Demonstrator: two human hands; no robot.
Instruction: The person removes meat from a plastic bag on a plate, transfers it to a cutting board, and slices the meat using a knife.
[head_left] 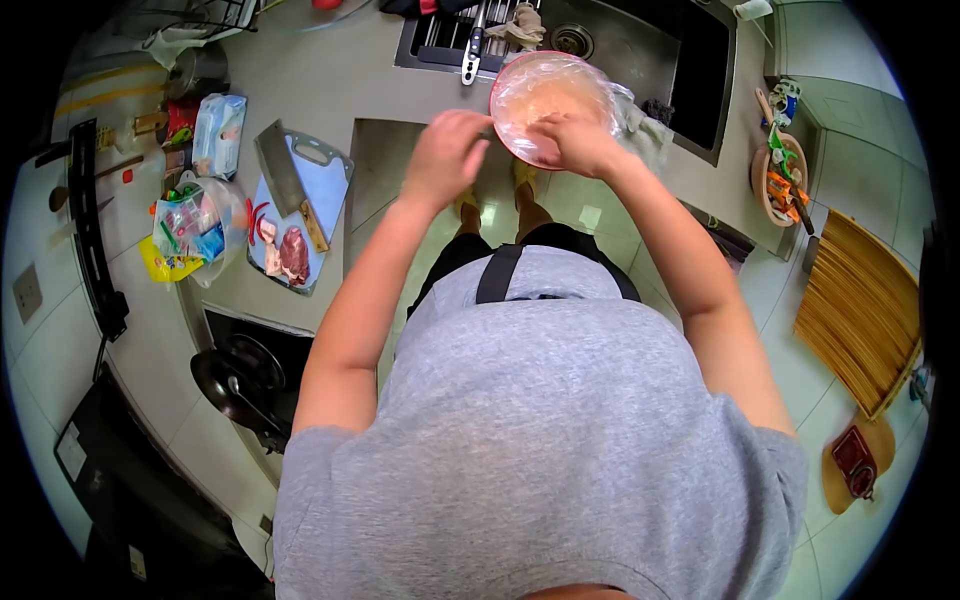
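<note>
Farthest to the left of the left hand, a clear tub holds colourful packages. Nearer that hand, a blue cutting board carries a cleaver, a dark red piece of meat and, beside it, a paler piece; red chillies lie by the board's outer edge. Neither hand is at the board.

The left hand is at the near-left rim of a red-rimmed bowl, its thumb apart from its fingers; blur hides whether the fingertips pinch anything. The bowl sits between the two hands and just ahead of them, with clear film stretched across its mouth.

The right hand bends over the bowl's right side, fingers curled down at the film; whether they press or grip it cannot be told. The covering looks largely done, though film bunches loosely past the rim beside this hand, so the edge seems unfinished there. Beyond lies the sink.
</note>
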